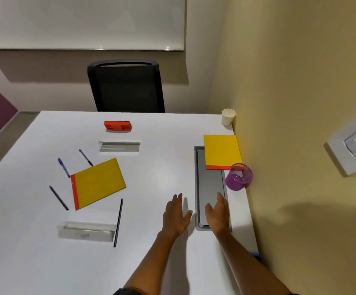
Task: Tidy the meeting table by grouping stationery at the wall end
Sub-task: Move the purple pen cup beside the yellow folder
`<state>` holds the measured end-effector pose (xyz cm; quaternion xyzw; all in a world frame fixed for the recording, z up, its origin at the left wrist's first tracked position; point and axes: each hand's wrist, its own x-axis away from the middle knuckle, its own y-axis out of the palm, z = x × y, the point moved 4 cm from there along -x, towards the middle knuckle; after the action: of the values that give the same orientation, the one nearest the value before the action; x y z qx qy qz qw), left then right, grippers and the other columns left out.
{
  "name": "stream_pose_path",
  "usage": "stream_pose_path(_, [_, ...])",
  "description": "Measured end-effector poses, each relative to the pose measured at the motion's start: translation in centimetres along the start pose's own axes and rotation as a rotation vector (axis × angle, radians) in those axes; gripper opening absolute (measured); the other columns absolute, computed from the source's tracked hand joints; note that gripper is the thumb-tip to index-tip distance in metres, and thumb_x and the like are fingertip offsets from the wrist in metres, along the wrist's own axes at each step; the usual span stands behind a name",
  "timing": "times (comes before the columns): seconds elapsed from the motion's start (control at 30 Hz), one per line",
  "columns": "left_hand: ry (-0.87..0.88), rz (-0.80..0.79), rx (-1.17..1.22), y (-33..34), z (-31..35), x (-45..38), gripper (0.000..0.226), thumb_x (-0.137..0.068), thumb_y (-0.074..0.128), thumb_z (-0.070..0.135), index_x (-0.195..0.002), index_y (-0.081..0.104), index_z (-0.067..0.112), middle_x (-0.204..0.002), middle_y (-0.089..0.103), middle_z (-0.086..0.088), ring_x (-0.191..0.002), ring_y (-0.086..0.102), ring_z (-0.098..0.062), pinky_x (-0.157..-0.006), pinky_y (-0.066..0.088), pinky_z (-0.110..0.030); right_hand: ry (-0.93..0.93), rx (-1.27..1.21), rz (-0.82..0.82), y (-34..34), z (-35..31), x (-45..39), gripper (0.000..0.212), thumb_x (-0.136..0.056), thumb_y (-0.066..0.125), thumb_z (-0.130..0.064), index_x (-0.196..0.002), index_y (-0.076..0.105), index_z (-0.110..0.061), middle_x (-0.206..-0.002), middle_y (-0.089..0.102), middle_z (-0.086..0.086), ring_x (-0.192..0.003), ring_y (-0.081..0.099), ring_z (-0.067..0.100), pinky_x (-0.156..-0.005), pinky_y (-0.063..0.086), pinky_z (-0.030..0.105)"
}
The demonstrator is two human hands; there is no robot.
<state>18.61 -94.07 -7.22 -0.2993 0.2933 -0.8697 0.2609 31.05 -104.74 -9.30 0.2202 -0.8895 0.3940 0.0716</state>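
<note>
Two items sit at the wall end: yellow notepad [221, 151], purple pen cup [238, 177]. Left to move: second notepad [98, 183], pens [64, 167], red eraser [117, 126]. Your left hand [176, 216] and right hand [217, 213] hover spread, empty.

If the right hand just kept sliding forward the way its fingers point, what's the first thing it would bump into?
Probably the purple mesh pen cup. The right hand lies open over the grey cable tray, fingers pointing up along it. The cup stands just right of that line, so it might pass and meet the yellow notepad instead.
</note>
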Motion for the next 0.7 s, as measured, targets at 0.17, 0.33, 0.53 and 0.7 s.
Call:
stream_pose_path(0.17, [-0.069,0.066,0.023,-2.5,-3.9,4.0,0.072,-0.097,0.048,0.04,-0.154,0.01,0.019,-0.163,0.008,-0.004,-0.151,0.008,-0.024,-0.123,0.012,-0.041,-0.093,0.03,-0.081,3.2,-2.5,4.1,0.056,-0.093,0.058,-0.021,-0.145,0.037,-0.014,-0.148,0.041,0.011,-0.134,0.044,0.03,-0.109,0.042,0.043])
stream_pose_path(0.33, [-0.137,0.136,0.088,-4.7,-7.5,8.0,0.072,-0.096,0.05,0.038,-0.154,0.01,0.02,-0.163,0.007,-0.003,-0.151,0.007,-0.024,-0.122,0.013,-0.042,-0.19,0.038,-0.166,6.0,-4.5,8.3,0.053,-0.093,0.057,-0.018,-0.143,0.04,-0.014,-0.146,0.042,0.011,-0.133,0.045,0.029,-0.11,0.041,0.043])
stream_pose_path(0.53, [-0.193,0.19,0.139,-6.1,-11.0,12.2,0.073,-0.096,0.05,0.039,-0.154,0.01,0.021,-0.163,0.006,-0.003,-0.151,0.007,-0.025,-0.122,0.014,-0.042,-0.282,0.023,-0.279,8.4,-6.1,13.2,0.051,-0.094,0.055,-0.015,-0.142,0.041,-0.013,-0.146,0.04,0.01,-0.133,0.046,0.027,-0.109,0.041,0.043])
stream_pose_path(0.7, [-0.199,0.259,0.166,-7.5,-13.3,15.0,0.072,-0.095,0.051,0.038,-0.154,0.013,0.019,-0.163,0.011,-0.003,-0.15,0.011,-0.021,-0.121,0.018,-0.04,-0.337,0.042,-0.342,9.9,-7.2,16.4,0.051,-0.094,0.055,-0.015,-0.143,0.041,-0.012,-0.147,0.039,0.011,-0.133,0.046,0.029,-0.11,0.04,0.044])
